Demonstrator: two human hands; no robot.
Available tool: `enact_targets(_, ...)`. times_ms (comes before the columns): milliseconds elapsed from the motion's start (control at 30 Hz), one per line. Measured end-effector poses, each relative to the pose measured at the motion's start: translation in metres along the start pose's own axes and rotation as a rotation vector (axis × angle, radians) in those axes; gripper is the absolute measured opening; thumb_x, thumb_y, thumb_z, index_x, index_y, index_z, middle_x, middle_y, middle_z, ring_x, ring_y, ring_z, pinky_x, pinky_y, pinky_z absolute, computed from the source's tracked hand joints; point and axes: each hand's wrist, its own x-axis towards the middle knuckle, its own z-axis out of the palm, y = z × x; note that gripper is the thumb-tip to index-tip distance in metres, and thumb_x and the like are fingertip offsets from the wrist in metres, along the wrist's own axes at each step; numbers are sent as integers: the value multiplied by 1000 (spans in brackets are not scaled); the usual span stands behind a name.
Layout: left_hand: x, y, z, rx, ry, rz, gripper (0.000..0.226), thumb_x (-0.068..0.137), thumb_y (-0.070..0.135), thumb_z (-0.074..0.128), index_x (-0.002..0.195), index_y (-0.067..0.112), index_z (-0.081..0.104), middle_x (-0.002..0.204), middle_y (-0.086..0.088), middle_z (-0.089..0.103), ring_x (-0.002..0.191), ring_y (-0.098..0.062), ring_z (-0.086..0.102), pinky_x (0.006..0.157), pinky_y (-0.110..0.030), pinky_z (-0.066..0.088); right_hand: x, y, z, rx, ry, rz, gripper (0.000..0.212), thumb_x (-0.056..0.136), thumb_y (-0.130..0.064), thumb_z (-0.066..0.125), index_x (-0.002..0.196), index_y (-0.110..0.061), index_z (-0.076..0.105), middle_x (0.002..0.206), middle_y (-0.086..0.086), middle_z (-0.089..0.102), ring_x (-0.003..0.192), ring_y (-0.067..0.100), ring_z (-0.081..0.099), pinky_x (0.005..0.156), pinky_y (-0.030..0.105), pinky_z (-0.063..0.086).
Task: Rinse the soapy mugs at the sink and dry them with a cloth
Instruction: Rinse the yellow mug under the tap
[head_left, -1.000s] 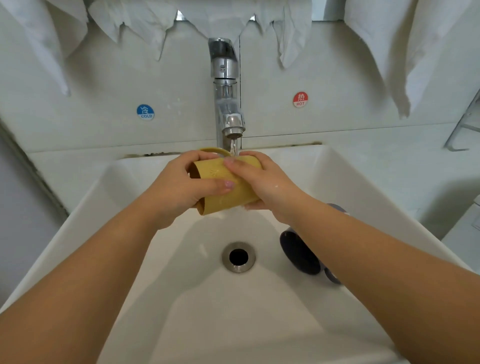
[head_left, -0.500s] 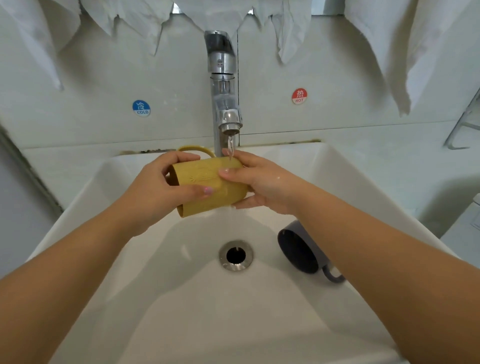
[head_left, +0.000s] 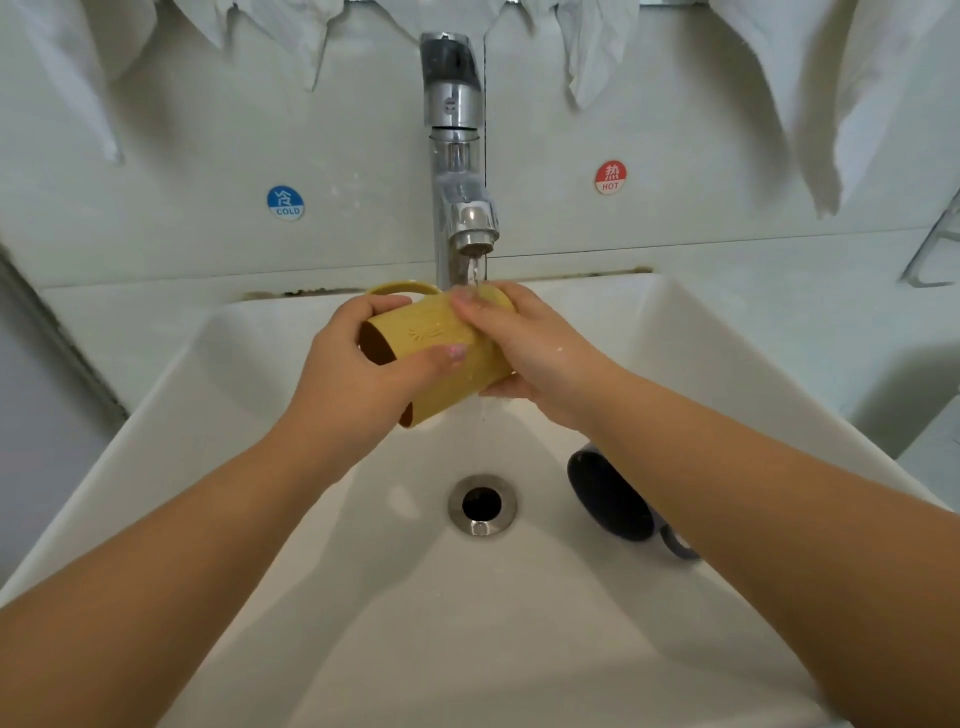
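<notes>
Yellow mug (head_left: 441, 358) on its side under running tap (head_left: 457, 156), left hand (head_left: 358, 384) and right hand (head_left: 530, 353) both gripping it, dark mug (head_left: 608, 493) lying in sink (head_left: 208, 415), seemingly wet.

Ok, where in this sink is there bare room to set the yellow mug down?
Bare basin floor lies left of the drain toward the sink's left wall, and in front of the drain. Right of the drain is crowded: the dark mug lies there on its side, partly under the right forearm.
</notes>
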Motion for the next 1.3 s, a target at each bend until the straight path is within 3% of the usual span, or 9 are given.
enact_targets(67,-3,1,4,1,39,23,50,72,27,84,112,31,54,102,8,57,91,-14,61,62,-26,58,-1,-2,4,34,68,-7,26,98,-42,47,116,-24,49,111,0,57,102,19,59,90,46,54)
enact_targets(167,-9,3,11,3,88,43,48,74,29,81,113,30,53,97,12,56,83,-6,58,51,-14,49,-3,0,14,64,112,-55,41,93,-43,56,125,-20,42,117,3,54,107,22,58,95,46,51)
enact_targets(300,-14,4,15,-35,138,7,46,73,37,79,108,37,49,101,12,58,89,-7,60,67,-30,54,-7,5,21,54,102,-114,50,81,-39,72,118,-24,41,109,-2,56,96,14,60,78,28,53)
enact_targets(467,-21,-1,30,50,116,22,58,69,38,81,113,39,45,117,4,52,99,-13,58,81,-44,56,-6,4,17,12,271,-81,26,100,-38,42,106,-14,49,88,1,54,79,14,56,76,33,51)
enact_targets(700,-17,-1,17,-25,101,2,45,73,35,81,104,39,48,105,9,57,88,-7,60,66,-30,52,-8,6,20,-20,88,-62,48,84,-37,70,118,-19,42,111,2,55,98,17,60,78,29,53)
enact_targets(833,-18,-4,24,80,83,26,59,69,37,83,113,41,45,117,5,52,102,-14,57,82,-44,56,-7,2,12,-58,257,-90,25,97,-40,49,98,-15,47,89,0,51,81,15,54,69,29,50)
enact_targets(933,-17,-4,23,71,83,15,55,70,37,83,110,40,46,116,5,52,100,-13,57,76,-38,56,-7,3,12,-68,214,-54,27,97,-42,49,104,-16,45,98,3,53,88,18,55,77,34,52)
enact_targets(1100,-15,0,12,21,53,12,57,66,38,84,112,33,52,104,9,59,86,-7,61,58,-22,49,-11,4,18,-119,88,-52,71,70,-40,81,121,-20,37,118,3,52,103,20,59,85,35,55)
enact_targets(1300,-17,-1,18,170,4,93,60,68,34,83,119,38,51,110,18,48,100,-4,51,83,-38,55,-3,-3,-1,-20,294,83,35,92,-46,53,105,-14,51,105,8,59,95,26,61,74,43,58)
